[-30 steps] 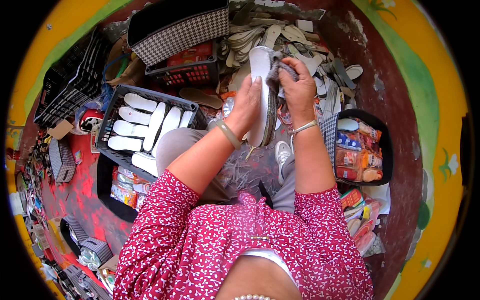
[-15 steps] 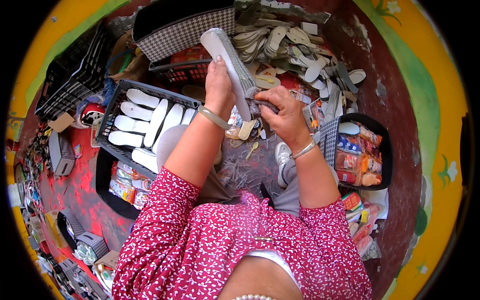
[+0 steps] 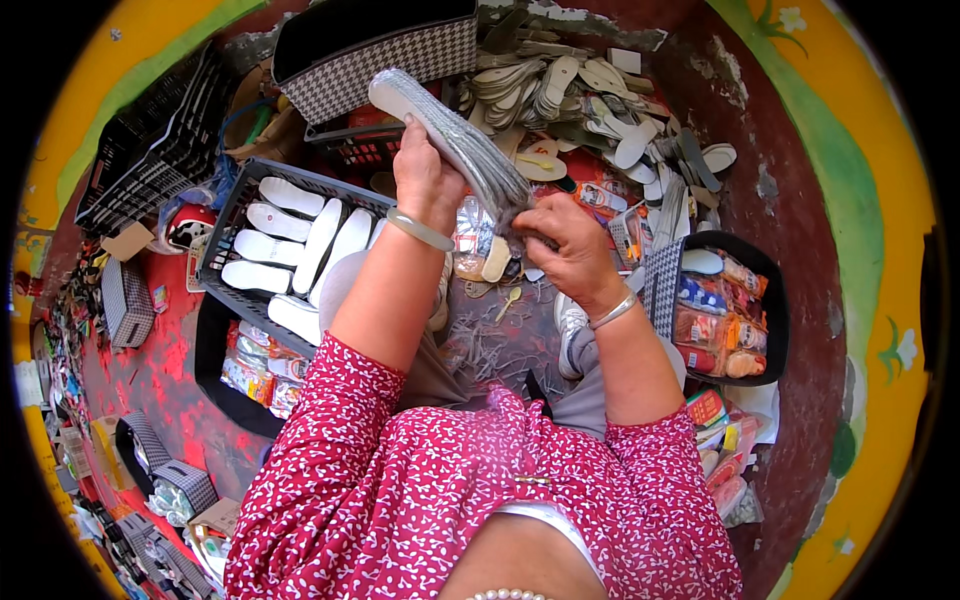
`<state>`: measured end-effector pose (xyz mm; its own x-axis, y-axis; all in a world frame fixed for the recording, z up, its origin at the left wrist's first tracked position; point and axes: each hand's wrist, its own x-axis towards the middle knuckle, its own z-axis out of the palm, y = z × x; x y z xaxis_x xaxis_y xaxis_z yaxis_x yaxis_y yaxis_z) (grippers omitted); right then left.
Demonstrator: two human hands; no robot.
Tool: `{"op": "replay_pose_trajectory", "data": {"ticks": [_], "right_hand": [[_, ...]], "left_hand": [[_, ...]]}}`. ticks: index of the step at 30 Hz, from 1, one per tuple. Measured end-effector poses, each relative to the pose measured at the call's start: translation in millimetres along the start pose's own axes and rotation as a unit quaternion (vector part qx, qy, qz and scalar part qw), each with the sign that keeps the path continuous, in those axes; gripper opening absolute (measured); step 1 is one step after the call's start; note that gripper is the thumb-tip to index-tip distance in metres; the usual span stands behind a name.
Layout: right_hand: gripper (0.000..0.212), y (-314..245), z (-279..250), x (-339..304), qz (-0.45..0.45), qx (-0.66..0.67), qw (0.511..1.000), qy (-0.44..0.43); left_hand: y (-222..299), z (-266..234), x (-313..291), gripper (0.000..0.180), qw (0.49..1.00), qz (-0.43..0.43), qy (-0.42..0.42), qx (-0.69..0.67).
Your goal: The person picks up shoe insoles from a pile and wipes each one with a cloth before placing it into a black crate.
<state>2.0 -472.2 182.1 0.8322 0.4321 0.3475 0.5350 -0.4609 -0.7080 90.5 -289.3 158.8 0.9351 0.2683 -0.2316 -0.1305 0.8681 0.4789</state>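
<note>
My left hand (image 3: 430, 185) is closed around a thick shoe sole (image 3: 450, 135), held up and tilted, its toe end toward the far left. The sole has a white face and a grey, layered-looking side; I cannot tell if it is one piece or a stack. My right hand (image 3: 570, 245) is closed at the lower end, fingers pinched on grey fuzzy material (image 3: 516, 222) there. The fingertips partly hide that end. Grey shreds (image 3: 485, 350) lie on the floor below, between my legs.
A dark plastic crate (image 3: 215, 235) with white soles stands at the left, above a black box with packets. A checked box (image 3: 660, 285) with packaged goods is at the right. Many loose soles (image 3: 550, 85) are heaped at the back. A yellow spoon (image 3: 508, 303) lies ahead.
The sole has moved left and turned, so more of its grey side shows. My right hand has shifted slightly down and still pinches at the lower end.
</note>
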Motion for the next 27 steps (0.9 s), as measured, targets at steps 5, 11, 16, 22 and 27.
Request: {"op": "replay_pose_trajectory", "data": {"ticks": [5, 11, 16, 22, 27], "right_hand": [[0.019, 31, 6, -3, 0.104, -0.013, 0.991, -0.079], [0.053, 5, 5, 7, 0.359, 0.528, 0.769, -0.030], [0.044, -7, 21, 6, 0.364, 0.640, 0.677, -0.031], [0.037, -1, 13, 11, 0.249, 0.584, 0.773, -0.015], [0.037, 5, -6, 11, 0.208, 0.439, 0.873, 0.033]], "left_hand": [[10, -4, 4, 0.033, 0.996, -0.045, -0.049, -0.062], [7, 4, -8, 0.041, 0.979, -0.101, -0.153, -0.094], [0, 11, -16, 0.051, 0.960, -0.133, -0.214, -0.124], [1, 10, -10, 0.064, 0.973, -0.083, -0.217, -0.013], [5, 20, -14, 0.048, 0.986, -0.057, -0.148, 0.048]]}}
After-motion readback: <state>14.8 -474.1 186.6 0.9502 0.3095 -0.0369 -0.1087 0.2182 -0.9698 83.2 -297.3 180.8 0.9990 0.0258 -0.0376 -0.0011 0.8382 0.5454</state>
